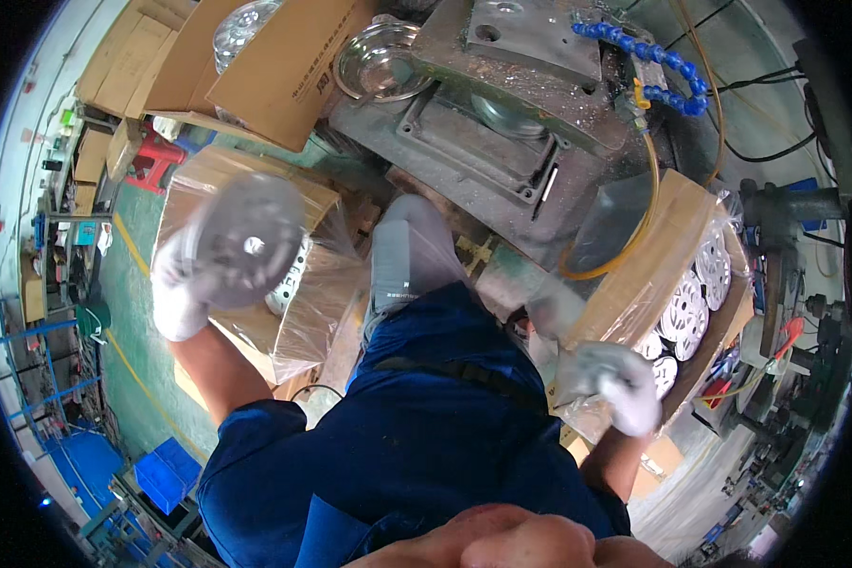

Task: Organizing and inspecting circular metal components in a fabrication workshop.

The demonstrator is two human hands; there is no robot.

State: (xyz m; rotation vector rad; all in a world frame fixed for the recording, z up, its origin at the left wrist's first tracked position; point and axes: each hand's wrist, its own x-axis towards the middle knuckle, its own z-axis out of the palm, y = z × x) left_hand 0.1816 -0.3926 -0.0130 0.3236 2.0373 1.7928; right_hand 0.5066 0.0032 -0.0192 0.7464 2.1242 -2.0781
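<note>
Left of the press (540, 57), the left hand (175, 289) holds a blurred disc (256, 213) over one box (256, 328), while right of the press the right hand (625, 383), curled around I cannot tell what, if anything, is near another box (648, 241).

From the left of two cameras worn on my head, the view looked steeply down over my shirt (445, 426) to my left grip (178, 293) and right grip (627, 383). The shirt sat close to the lens; the machine (530, 95) stood farther off at the top. The fisheye took in floor (142, 379) on both sides, bending edges near its rim.
</note>
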